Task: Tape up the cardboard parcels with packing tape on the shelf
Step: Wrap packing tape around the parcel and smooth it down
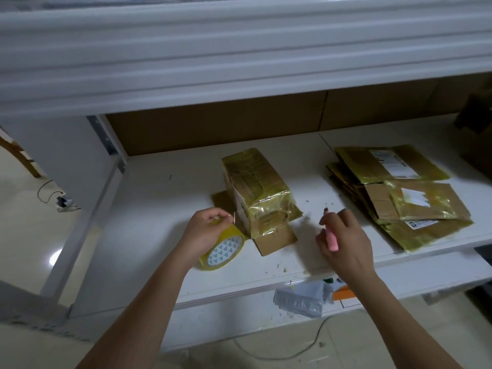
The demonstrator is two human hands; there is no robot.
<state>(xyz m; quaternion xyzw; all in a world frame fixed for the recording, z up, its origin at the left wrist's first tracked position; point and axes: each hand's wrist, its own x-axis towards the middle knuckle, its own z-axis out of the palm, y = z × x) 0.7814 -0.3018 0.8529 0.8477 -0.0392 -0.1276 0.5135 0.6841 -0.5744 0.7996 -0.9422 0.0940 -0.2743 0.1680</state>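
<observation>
A cardboard parcel [255, 187] wrapped in yellowish packing tape stands in the middle of the white shelf [173, 209], leaning on a smaller brown box [277, 238] in front of it. My left hand [205, 233] grips a roll of yellowish packing tape [225, 250] just left of the parcel, and a strip of tape runs from the roll to the parcel's lower left corner. My right hand [346, 241] holds a pink cutter [331, 235] to the right of the parcel, apart from it.
A pile of flattened, tape-covered cardboard pieces [399, 193] with white labels lies at the right of the shelf. A grey plastic bag [300, 299] and an orange item lie on the lower ledge. Cardboard lines the shelf's back wall. A cable [53, 198] lies on the floor at left.
</observation>
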